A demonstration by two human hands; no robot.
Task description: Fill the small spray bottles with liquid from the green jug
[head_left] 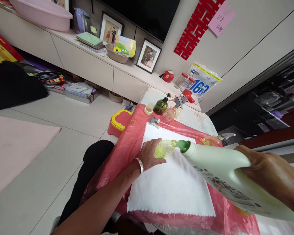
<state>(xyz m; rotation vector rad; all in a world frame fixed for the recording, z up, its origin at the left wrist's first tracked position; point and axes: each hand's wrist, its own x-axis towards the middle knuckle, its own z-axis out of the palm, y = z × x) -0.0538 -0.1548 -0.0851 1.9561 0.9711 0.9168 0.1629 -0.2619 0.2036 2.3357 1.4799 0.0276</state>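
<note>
My left hand (149, 156) is closed around a small clear bottle (165, 148) with yellowish liquid, standing on a white cloth (171, 186). My right hand (271, 173) grips the base of a large pale green jug (220, 163), tipped so its open spout (183, 145) meets the small bottle's mouth. A silver bangle sits on my left wrist. A loose spray head (154, 121) lies at the cloth's far corner.
The cloth lies on a pink plastic sheet (127, 147) over a small table. Behind stand a dark green pump bottle (161, 106), a spray bottle (172, 112), a cap (148, 109) and another spray bottle (217, 139) at right. A red-yellow stool (119, 122) sits on the floor.
</note>
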